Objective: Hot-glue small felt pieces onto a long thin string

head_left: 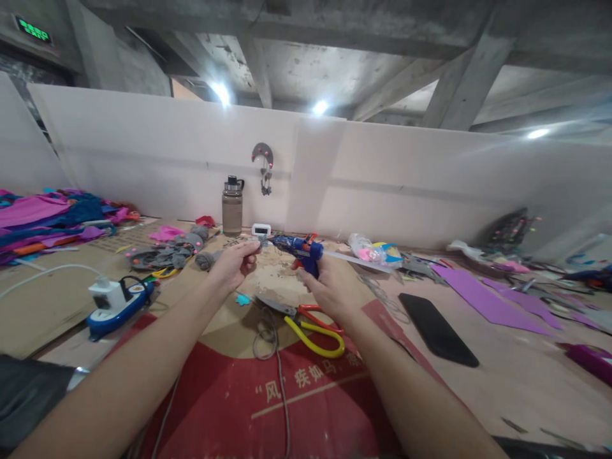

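Note:
My right hand (pixel 331 282) is wrapped round the handle of a blue hot glue gun (pixel 302 246). A whitish glue stick (pixel 356 259) juts from its back end, and the nozzle points left. Just off the nozzle, my left hand (pixel 236 262) pinches a small grey piece (pixel 262 240) between thumb and fingers; its exact shape is too small to tell. Whether nozzle and piece touch, I cannot tell. Below the hands lie scissors (pixel 319 339) with yellow and red handles, a grey cord (pixel 278 363) and a small turquoise cut-out (pixel 243 299).
A water bottle (pixel 232 207) and a small white clock (pixel 261 230) stand at the back. Grey felt pieces (pixel 167 252) and a blue power strip (pixel 119 313) lie left. A black phone (pixel 437 329) and purple sheets (pixel 482 296) lie right. A grey moon ornament (pixel 262 153) hangs behind.

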Demonstrator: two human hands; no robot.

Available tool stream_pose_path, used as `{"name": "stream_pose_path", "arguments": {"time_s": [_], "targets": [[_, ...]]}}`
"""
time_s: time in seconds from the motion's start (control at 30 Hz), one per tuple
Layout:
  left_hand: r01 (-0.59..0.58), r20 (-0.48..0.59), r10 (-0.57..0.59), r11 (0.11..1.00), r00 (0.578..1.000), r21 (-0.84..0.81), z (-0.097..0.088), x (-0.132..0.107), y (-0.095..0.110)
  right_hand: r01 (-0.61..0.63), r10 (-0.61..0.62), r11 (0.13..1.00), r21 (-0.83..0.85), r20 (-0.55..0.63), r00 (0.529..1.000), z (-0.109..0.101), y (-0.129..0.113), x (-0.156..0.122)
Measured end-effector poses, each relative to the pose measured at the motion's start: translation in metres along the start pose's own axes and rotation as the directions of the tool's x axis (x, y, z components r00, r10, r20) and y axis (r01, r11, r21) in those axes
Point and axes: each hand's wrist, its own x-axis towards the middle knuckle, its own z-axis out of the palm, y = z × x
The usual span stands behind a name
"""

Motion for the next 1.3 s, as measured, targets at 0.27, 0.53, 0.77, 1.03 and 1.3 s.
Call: {"name": "stream_pose_path", "arguments": {"time_s": [0.27, 0.53, 0.77, 1.03, 1.3], "targets": [[0.001, 0.039, -0.001, 1.0, 0.999, 0.009, 0.001, -0.001, -0.001, 0.015, -0.016, 0.997, -0.081, -0.016, 1.0, 0.002, -0.001, 0.001], [0.004, 0.054, -0.003, 1.0, 0.999, -0.01, 0.002, -0.002, 0.0, 0.017, -0.022, 0.991, -0.13, -0.037, 0.999, 0.001, -0.009, -0.001], [-0.01, 0.066, 0.011, 1.0, 0.998, -0.019, 0.004, -0.003, 0.003, 0.011, -0.02, 0.989, -0.15, -0.058, 0.998, 0.001, -0.01, -0.002], [-0.018, 0.045, 0.018, 1.0, 0.999, -0.004, 0.003, -0.003, 0.002, 0.003, -0.014, 0.984, -0.177, -0.064, 0.998, 0.0, -0.016, -0.003], [-0.02, 0.08, 0.021, 1.0, 0.997, -0.009, 0.003, -0.002, 0.002, 0.011, -0.019, 0.984, -0.18, -0.044, 0.999, 0.002, -0.008, -0.002]]}}
